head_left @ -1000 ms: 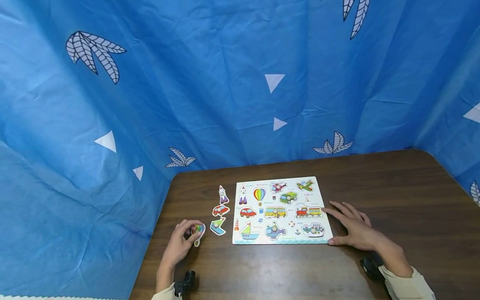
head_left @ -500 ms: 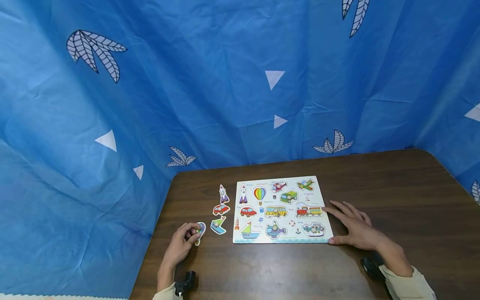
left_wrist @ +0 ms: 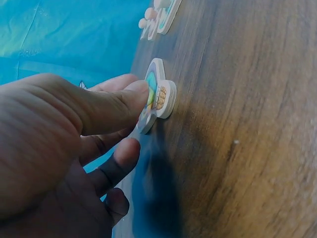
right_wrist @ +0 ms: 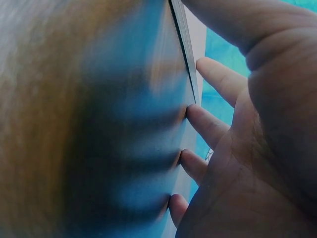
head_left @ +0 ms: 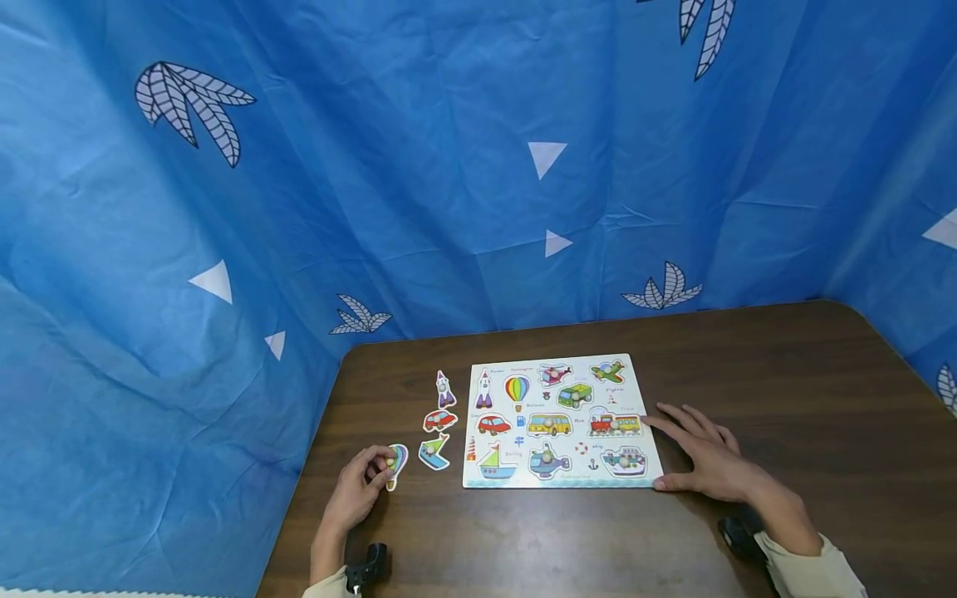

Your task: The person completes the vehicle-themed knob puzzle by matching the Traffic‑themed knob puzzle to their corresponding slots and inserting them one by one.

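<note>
My left hand (head_left: pixel 354 490) pinches a hot-air balloon puzzle piece (head_left: pixel 398 467) between thumb and fingertips at the table's left. In the left wrist view the piece (left_wrist: pixel 161 96) shows its basket end, low over or on the wood; I cannot tell which. The thumb hides its grip point. My right hand (head_left: pixel 714 457) lies with fingers spread at the right edge of the white puzzle board (head_left: pixel 523 477), thumb and index finger touching it. Close by the left hand lie a sailboat piece (head_left: pixel 434 453), a red car piece (head_left: pixel 439 420) and a rocket piece (head_left: pixel 444 390).
Seated in the board are several knobbed pieces, among them a bus (head_left: pixel 549 424), a train (head_left: pixel 615 424) and a submarine (head_left: pixel 549 461). Printed pictures of a rocket, balloon, car and sailboat fill its left part. A blue curtain (head_left: pixel 463 208) hangs behind the brown table (head_left: pixel 785 374).
The left fingers have shifted slightly left on the balloon piece, and more of its face now shows. The right hand and the board stay in place.
</note>
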The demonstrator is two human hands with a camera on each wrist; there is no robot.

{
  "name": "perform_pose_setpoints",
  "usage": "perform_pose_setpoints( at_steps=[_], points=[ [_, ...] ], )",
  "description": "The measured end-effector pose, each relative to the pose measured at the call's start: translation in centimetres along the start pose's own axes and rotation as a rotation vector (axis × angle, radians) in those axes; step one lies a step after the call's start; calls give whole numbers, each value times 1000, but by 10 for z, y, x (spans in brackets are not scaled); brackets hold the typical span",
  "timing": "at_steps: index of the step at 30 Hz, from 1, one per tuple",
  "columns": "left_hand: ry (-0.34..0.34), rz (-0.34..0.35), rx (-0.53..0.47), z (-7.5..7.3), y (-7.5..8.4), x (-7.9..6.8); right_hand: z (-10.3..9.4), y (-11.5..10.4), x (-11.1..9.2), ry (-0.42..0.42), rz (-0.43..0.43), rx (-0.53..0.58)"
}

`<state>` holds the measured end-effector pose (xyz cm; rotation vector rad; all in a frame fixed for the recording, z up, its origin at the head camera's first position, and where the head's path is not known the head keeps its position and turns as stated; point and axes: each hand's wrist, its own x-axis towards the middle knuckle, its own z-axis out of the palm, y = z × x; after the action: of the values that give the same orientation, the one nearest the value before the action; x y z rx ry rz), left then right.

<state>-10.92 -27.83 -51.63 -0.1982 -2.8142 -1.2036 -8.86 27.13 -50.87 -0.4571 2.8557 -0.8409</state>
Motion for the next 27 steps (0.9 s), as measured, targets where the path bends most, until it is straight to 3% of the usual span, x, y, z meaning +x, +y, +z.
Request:
perform_pose_setpoints(
  at_steps=[9, 17, 27],
  points=[
    [65, 56, 15, 4, -4, 1, -1, -1, 0, 1, -10, -3],
    [15, -52, 35, 3, -2, 5, -2, -1, 1, -1, -12, -2],
    [47, 27, 70, 4, -1, 5, -2, 0, 2, 0, -1, 6]
  ],
)
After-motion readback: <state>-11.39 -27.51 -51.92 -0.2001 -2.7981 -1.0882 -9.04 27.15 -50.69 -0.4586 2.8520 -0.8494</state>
